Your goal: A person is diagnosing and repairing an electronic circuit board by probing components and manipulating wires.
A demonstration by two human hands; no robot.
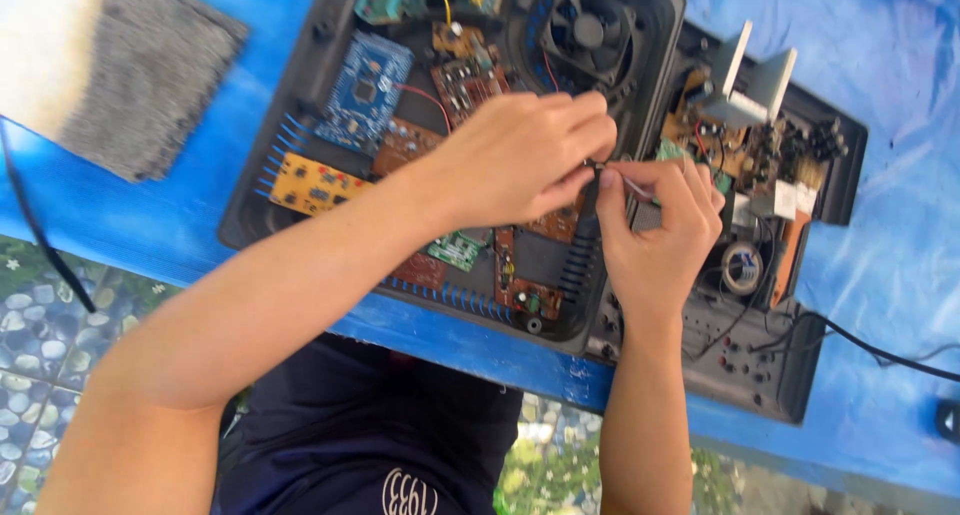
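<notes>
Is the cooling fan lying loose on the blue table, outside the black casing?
No, the cooling fan sits inside the open black casing, above both hands, among the circuit boards.

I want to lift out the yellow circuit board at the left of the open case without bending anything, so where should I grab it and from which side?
Probably best to take the yellow circuit board by its two long bare edges, pinched from above. It lies flat in the black case, its face studded with small parts, and blue ribs crowd its outer end. Both hands are busy mid-case, so the board's side is free.
</notes>
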